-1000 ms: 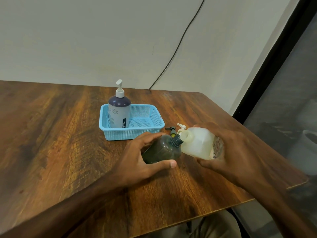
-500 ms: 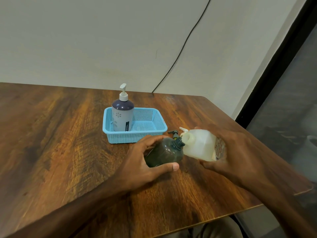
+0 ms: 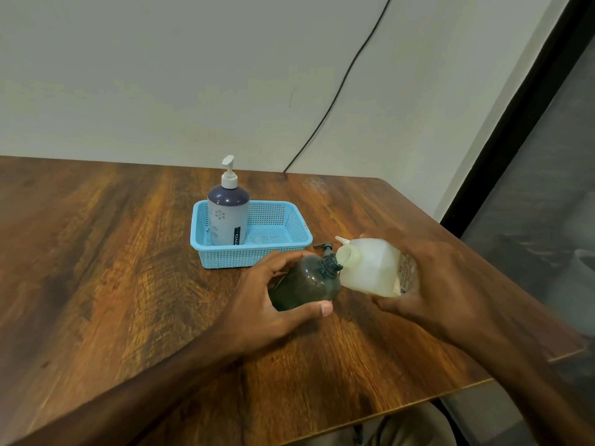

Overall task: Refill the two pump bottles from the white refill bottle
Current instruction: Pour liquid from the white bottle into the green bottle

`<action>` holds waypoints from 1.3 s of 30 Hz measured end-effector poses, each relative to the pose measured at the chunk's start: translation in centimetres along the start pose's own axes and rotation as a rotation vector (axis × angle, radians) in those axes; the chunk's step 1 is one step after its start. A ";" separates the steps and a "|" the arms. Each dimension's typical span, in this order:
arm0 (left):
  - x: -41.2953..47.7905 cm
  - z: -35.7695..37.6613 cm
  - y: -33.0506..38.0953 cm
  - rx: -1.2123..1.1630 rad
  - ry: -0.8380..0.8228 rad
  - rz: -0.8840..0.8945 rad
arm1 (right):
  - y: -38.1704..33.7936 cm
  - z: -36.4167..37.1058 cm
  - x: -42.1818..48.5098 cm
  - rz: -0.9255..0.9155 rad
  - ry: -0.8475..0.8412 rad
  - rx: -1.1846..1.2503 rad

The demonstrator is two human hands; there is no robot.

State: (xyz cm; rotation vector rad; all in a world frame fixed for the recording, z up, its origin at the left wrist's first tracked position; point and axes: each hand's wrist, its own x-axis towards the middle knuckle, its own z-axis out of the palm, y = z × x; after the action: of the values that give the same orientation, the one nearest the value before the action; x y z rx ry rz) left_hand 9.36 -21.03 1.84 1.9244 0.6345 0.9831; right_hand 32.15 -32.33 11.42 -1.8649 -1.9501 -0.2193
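White refill bottle: tipped sideways, mouth at dark pump bottle neck, over worktop
Right hand: wrapped round refill bottle
Left hand: grips dark pump bottle
Grey pump bottle: upright in blue basket

The left hand and right hand are bare, and both forearms are uncovered as far as the lower corners of the frame. The left thumb shows a short, trimmed nail. Creased beige-grey trouser fabric fills the bottom centre.
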 end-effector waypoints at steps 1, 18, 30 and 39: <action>0.0 0.0 0.0 0.002 0.001 -0.001 | -0.1 -0.2 0.0 -0.005 -0.003 -0.009; 0.1 0.2 0.1 -0.008 0.005 -0.006 | -0.3 -0.7 0.3 0.004 -0.045 -0.019; 0.0 0.3 0.0 -0.015 0.011 -0.002 | -0.4 -1.1 0.4 -0.002 -0.070 -0.026; 0.0 0.4 -0.1 -0.022 0.005 -0.006 | 0.4 -0.6 0.5 -0.004 -0.070 -0.028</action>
State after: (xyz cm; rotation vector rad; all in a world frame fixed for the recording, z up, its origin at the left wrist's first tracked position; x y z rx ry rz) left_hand 9.64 -21.20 1.62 1.8999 0.6298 0.9879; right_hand 32.70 -32.10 12.10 -1.9103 -2.0077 -0.1852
